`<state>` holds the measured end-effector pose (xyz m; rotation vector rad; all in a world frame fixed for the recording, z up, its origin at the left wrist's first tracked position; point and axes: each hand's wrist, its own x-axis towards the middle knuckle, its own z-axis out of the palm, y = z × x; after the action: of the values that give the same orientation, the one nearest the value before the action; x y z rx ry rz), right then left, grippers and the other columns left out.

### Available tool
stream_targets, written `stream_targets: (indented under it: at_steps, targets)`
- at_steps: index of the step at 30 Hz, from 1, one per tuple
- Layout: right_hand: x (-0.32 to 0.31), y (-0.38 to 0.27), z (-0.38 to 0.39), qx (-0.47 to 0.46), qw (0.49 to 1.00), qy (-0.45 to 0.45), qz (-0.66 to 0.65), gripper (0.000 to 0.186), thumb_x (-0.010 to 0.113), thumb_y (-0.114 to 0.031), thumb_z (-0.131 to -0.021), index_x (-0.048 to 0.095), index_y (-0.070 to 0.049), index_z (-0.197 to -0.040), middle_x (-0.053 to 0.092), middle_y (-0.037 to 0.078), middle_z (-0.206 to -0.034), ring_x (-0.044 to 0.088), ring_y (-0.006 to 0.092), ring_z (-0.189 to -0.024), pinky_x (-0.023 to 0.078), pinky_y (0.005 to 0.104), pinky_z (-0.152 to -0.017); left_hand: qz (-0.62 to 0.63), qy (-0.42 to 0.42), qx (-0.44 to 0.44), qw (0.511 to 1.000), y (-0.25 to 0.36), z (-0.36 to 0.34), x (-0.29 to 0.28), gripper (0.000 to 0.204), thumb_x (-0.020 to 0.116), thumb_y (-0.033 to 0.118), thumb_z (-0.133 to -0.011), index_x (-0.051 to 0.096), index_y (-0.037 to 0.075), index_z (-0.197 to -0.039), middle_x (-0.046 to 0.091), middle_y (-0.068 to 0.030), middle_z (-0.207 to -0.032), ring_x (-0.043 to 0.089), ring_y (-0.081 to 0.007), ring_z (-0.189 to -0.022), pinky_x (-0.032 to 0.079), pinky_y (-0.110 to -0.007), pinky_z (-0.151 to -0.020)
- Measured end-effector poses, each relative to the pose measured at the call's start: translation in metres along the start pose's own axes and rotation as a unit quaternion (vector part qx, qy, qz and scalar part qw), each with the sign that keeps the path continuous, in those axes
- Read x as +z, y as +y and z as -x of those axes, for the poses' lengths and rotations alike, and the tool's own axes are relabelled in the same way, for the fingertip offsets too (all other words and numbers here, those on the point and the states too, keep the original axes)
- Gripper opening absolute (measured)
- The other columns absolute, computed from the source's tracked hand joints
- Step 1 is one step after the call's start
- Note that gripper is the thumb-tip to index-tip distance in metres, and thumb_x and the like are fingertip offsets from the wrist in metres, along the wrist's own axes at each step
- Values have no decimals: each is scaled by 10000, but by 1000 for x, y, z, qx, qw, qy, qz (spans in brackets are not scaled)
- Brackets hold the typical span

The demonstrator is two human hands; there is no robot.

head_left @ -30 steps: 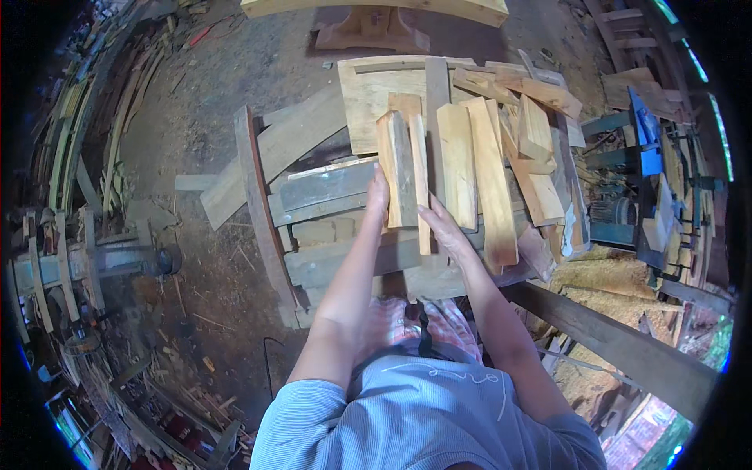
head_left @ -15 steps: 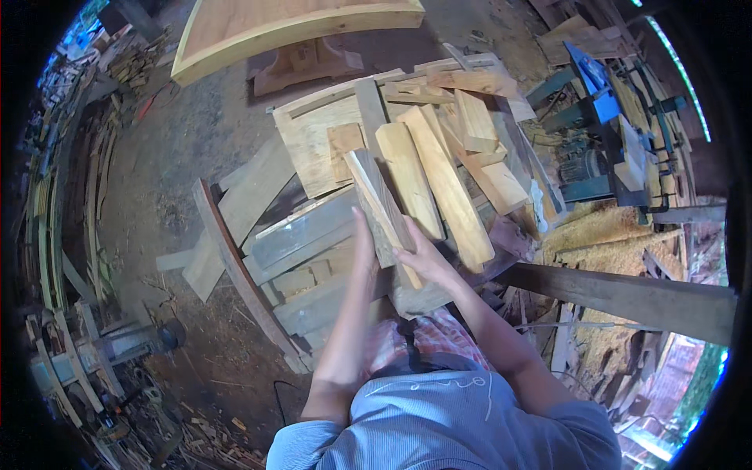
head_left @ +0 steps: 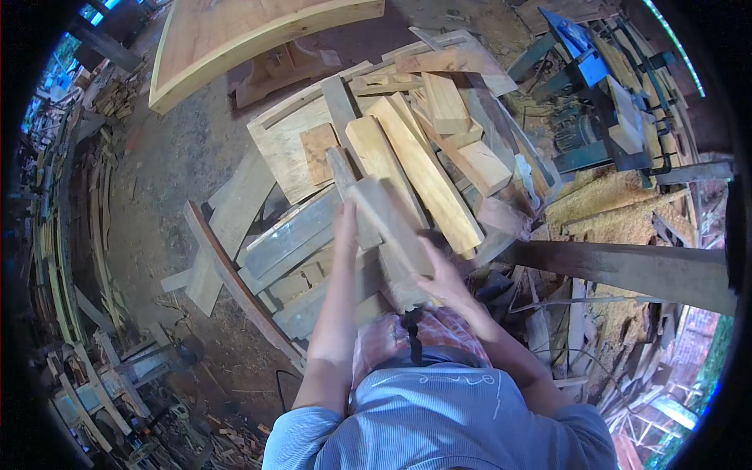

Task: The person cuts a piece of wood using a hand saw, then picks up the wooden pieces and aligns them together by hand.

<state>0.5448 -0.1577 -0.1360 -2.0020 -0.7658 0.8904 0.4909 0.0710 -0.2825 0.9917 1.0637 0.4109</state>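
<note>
A short, pale grey-brown wooden block (head_left: 394, 227), smeared by motion, slants between my hands above a pile of cut timber. My right hand (head_left: 443, 276) grips its lower right side, with the thumb toward me. Along the upper left side is my left hand (head_left: 345, 225), its fingers pointing away from me and partly hidden by the wood. Just behind the block, a narrow grey wooden piece (head_left: 340, 170) shows; whether my left hand also touches it I cannot tell. To the right lie two long yellowish beams, one nearer (head_left: 384, 160) and one farther right (head_left: 429, 176).
A plywood sheet (head_left: 274, 160) and a small brown board (head_left: 316, 149) lie beyond my left hand. A curved plank (head_left: 227, 266) edges the pile at left. A large tabletop (head_left: 251, 39) stands ahead. A thick beam (head_left: 619, 270) and blue-topped machine (head_left: 576, 47) are at right.
The block has turned and come nearer to me, and its broad pale face now shows. My right hand has shifted right and nearer. The view has swung, sliding the scene slightly left.
</note>
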Motion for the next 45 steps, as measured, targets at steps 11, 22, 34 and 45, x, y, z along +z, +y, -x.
stream_targets:
  at_steps: [11,22,34,45]
  targets:
    - [-120,47,10,6,960,267,80,704,598,-46,-739,294,-25,-1373,419,225,-1324,430,314,-1219,337,371,-1014,-311,180,111,927,23,26,31,626,471,368,-891,361,-104,-1288,416,-358,-1186,417,-484,-1111,331,-455,-986]
    - [-137,57,5,-39,973,227,25,698,577,-40,-759,269,-3,-1385,398,193,-1344,387,250,-1249,285,346,-1043,-324,51,240,914,18,117,186,759,630,278,-819,214,-92,-1334,346,-347,-1233,409,-470,-1099,335,-469,-972]
    - [-183,85,-6,-63,991,113,28,722,600,-94,-755,257,16,-1381,387,212,-1346,384,285,-1253,280,364,-1045,-347,107,53,930,19,122,223,1006,722,261,-717,41,22,-1419,293,-370,-1228,411,-490,-1079,362,-455,-958]
    - [-148,43,-14,-42,978,172,106,716,598,-82,-764,263,-13,-1392,400,149,-1354,375,238,-1254,267,368,-1055,142,-137,39,980,171,179,82,739,577,209,-853,158,38,-1437,355,-136,-1389,385,-177,-1228,307,-295,-1019]
